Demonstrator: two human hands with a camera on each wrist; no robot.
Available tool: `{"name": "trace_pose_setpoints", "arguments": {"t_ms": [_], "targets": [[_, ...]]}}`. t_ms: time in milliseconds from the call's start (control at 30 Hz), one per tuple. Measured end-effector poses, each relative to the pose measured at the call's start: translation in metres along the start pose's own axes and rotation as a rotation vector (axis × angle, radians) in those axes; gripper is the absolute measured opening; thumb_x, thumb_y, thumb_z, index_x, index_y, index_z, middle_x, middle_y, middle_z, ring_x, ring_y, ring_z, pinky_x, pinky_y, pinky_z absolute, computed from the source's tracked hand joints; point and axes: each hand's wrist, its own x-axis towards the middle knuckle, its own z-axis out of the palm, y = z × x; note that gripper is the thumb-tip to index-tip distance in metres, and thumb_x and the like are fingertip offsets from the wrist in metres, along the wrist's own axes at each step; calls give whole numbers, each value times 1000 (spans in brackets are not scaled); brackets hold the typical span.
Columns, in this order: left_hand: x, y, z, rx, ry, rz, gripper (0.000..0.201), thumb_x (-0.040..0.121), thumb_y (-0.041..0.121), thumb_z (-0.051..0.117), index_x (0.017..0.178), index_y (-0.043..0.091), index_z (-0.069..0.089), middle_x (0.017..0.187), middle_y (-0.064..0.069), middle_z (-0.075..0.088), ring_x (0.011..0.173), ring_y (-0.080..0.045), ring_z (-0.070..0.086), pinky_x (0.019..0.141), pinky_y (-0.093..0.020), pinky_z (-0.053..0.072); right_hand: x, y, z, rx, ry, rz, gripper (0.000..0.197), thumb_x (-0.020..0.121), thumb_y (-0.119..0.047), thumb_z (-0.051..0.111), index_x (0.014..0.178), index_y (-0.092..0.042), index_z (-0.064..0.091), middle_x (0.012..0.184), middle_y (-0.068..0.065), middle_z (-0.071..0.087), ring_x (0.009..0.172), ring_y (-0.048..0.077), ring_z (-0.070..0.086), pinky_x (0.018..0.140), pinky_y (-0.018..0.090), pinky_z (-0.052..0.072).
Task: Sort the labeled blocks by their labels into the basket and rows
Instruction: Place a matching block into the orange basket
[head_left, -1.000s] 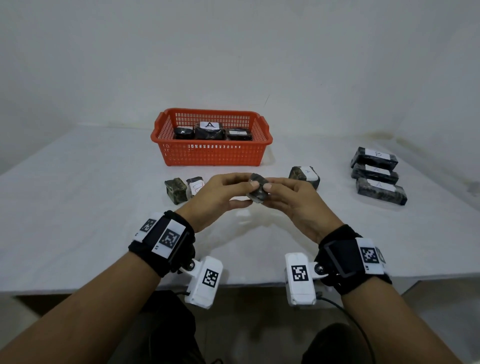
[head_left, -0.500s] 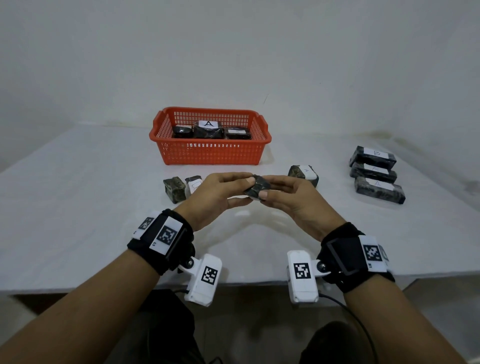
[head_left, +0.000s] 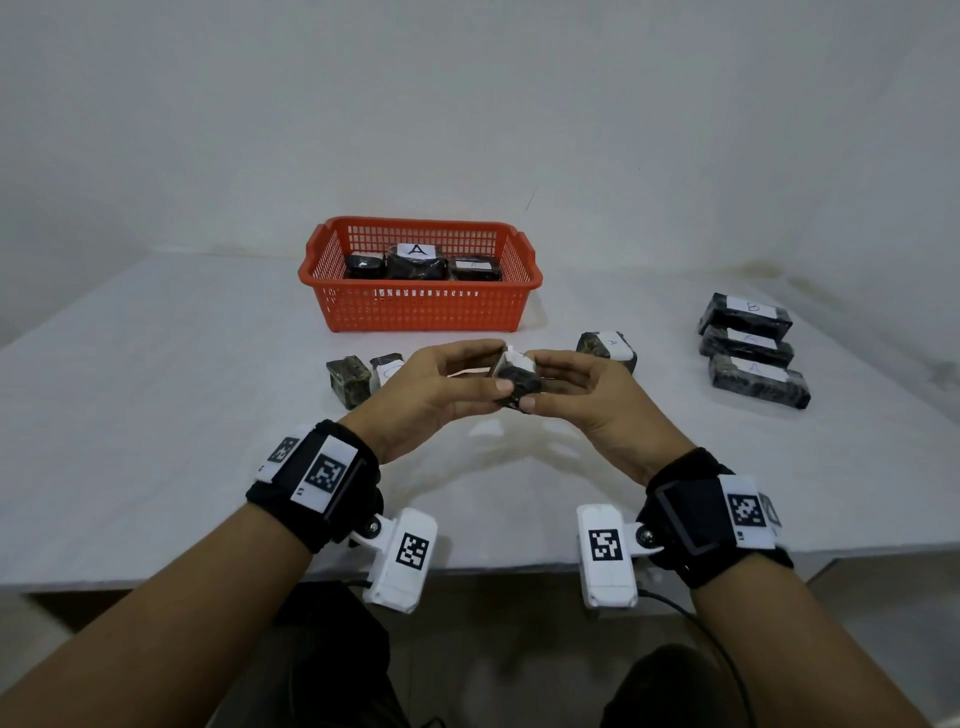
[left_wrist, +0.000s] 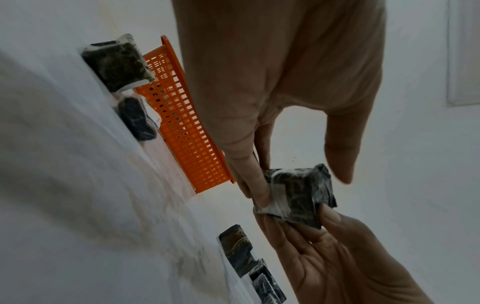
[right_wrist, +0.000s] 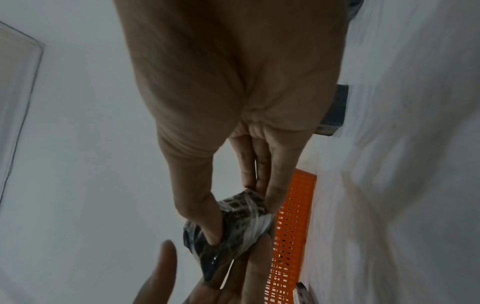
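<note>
A small dark marbled block (head_left: 515, 378) wrapped in clear tape hangs above the table between both hands. My left hand (head_left: 441, 387) touches its left side with its fingers while the thumb stands a little off it, as the left wrist view shows at the block (left_wrist: 296, 195). My right hand (head_left: 576, 387) pinches the block (right_wrist: 233, 222) between thumb and fingers. An orange basket (head_left: 421, 312) at the back holds three dark blocks, one labelled A (head_left: 415, 250). Its white label edge (head_left: 511, 356) faces away from me.
Two small blocks (head_left: 349, 379) lie left of my hands and one labelled block (head_left: 608, 349) lies to the right. Three long dark blocks (head_left: 748, 340) form a row at the right side. The table's front edge (head_left: 493, 571) runs under my wrists.
Both hands have turned the block over between them, so a white edge shows on top. My left thumb has come off it. The hands stayed in place.
</note>
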Motion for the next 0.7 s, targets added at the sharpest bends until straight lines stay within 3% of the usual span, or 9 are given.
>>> {"name": "trace_pose_setpoints", "arguments": {"t_ms": [100, 200, 333, 433, 567, 700], "targets": [[-1, 1, 1, 116, 51, 42, 59, 82, 15, 82, 137, 6, 61, 131, -11, 71, 115, -24, 72, 97, -38, 60, -1, 0, 1, -41, -17, 2, 56, 76, 4, 84, 126, -13, 67, 123, 4, 75, 119, 16, 70, 110, 42, 50], [-3, -1, 0, 228, 72, 99, 54, 85, 8, 81, 135, 10, 63, 126, -4, 74, 118, -16, 71, 102, -34, 57, -2, 2, 1, 61, -84, 81, 66, 79, 1, 82, 140, -12, 58, 133, 8, 70, 119, 28, 70, 110, 45, 49], [-5, -2, -2, 309, 23, 139, 65, 77, -3, 84, 136, 11, 61, 132, -2, 71, 127, -11, 64, 110, -30, 50, -3, -2, 5, 172, -81, 142, 34, 97, -9, 65, 130, -1, 65, 122, 24, 72, 107, 44, 72, 98, 48, 58], [-5, -1, 2, 314, -17, 136, 64, 80, 1, 83, 138, 13, 59, 134, -1, 69, 127, -10, 64, 103, -27, 54, 0, 1, 9, 161, -2, 115, 30, 97, -6, 67, 126, 2, 65, 116, 25, 74, 99, 44, 73, 89, 48, 61], [-4, -1, 8, 290, 147, 144, 43, 94, 19, 73, 135, 11, 64, 123, -3, 74, 111, -16, 73, 91, -24, 59, -2, 0, 12, 140, 52, 50, 38, 89, 0, 75, 125, -3, 65, 115, 23, 74, 103, 42, 74, 88, 51, 62], [-3, -2, 7, 364, 196, 257, 36, 90, 7, 77, 125, 9, 72, 114, -2, 78, 107, -11, 74, 93, -22, 57, -2, -3, 10, 174, 75, 47, 44, 88, -6, 77, 129, -1, 62, 117, 22, 74, 109, 41, 72, 97, 47, 59]]}}
